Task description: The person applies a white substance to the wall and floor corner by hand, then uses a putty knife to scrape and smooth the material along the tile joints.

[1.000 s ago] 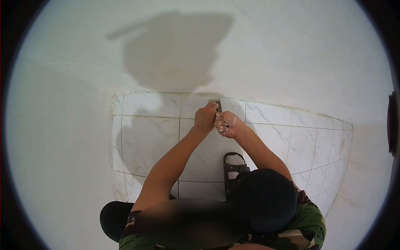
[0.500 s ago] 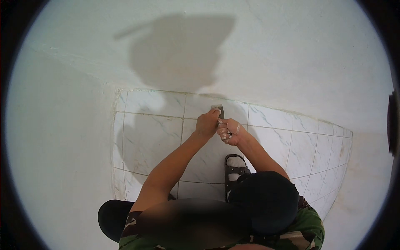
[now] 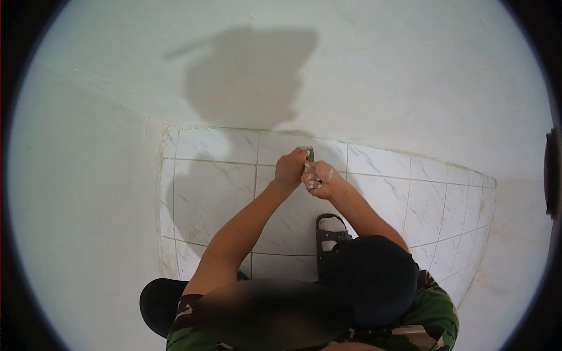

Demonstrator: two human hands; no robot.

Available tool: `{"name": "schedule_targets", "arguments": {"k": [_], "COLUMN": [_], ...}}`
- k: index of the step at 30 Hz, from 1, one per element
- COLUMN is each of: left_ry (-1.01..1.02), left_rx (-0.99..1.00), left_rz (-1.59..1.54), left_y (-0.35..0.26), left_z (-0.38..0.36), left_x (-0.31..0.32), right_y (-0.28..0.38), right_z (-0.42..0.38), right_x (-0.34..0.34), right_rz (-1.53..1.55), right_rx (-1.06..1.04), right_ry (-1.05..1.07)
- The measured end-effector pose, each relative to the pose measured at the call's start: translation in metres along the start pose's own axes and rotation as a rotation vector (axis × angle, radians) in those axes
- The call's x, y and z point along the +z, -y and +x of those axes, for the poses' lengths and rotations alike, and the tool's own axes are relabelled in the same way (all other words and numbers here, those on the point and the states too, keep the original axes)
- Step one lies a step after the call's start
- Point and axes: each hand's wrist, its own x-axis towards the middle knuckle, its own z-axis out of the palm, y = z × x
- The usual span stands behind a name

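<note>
A small flat scraper-like tool point(image 3: 309, 154) with a dark blade shows between my two hands, above the tiled floor near the wall. My left hand point(image 3: 290, 169) is closed round it, fingertips near its upper end. Just to the right, my right hand point(image 3: 319, 179) is curled beside the tool's lower part, with white paste on its fingers and thumb. What the right hand's fingers hold is too small to make out. Both hands nearly touch.
White marbled floor tiles point(image 3: 215, 184) meet a pale wall point(image 3: 410, 88) ahead and another wall point(image 3: 88, 193) on the left. A sandalled foot point(image 3: 332, 229) and my dark-clad knees point(image 3: 374, 281) are below. A dark object point(image 3: 551, 174) stands at the right edge.
My right hand has moved slightly up and left, closer to the left hand. The shadow on the wall has shifted a little.
</note>
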Motion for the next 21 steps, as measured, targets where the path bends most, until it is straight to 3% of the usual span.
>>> {"name": "schedule_targets", "arguments": {"k": [2, 7, 9, 10, 12, 15, 18, 21], "left_ry": [-0.027, -0.104, 0.123, 0.125, -0.030, -0.001, 0.093, 0.054], "left_rx": [-0.023, 0.023, -0.098, -0.104, -0.001, -0.041, -0.040, -0.017], "left_rz": [-0.001, 0.021, 0.040, 0.034, 0.025, 0.066, 0.124, 0.107], "left_y": [0.003, 0.004, -0.011, -0.009, -0.003, -0.002, -0.010, -0.009], "left_z": [0.004, 0.014, 0.013, 0.013, 0.014, 0.014, -0.012, -0.014], "left_x": [0.007, 0.006, -0.010, -0.006, -0.003, 0.000, -0.004, -0.004], "right_y": [0.002, 0.005, 0.010, 0.010, 0.012, 0.005, -0.016, -0.007], "right_z": [0.007, 0.011, 0.008, 0.008, 0.008, 0.005, -0.001, 0.011], "right_x": [-0.012, -0.013, -0.015, -0.018, -0.013, -0.008, -0.017, -0.030], "right_rz": [0.121, 0.118, 0.176, 0.174, 0.166, 0.184, -0.024, 0.013], "right_rx": [0.108, 0.044, 0.090, 0.115, 0.116, 0.099, 0.038, 0.123], "right_ry": [0.053, 0.085, 0.096, 0.114, 0.156, 0.074, -0.036, 0.119]}}
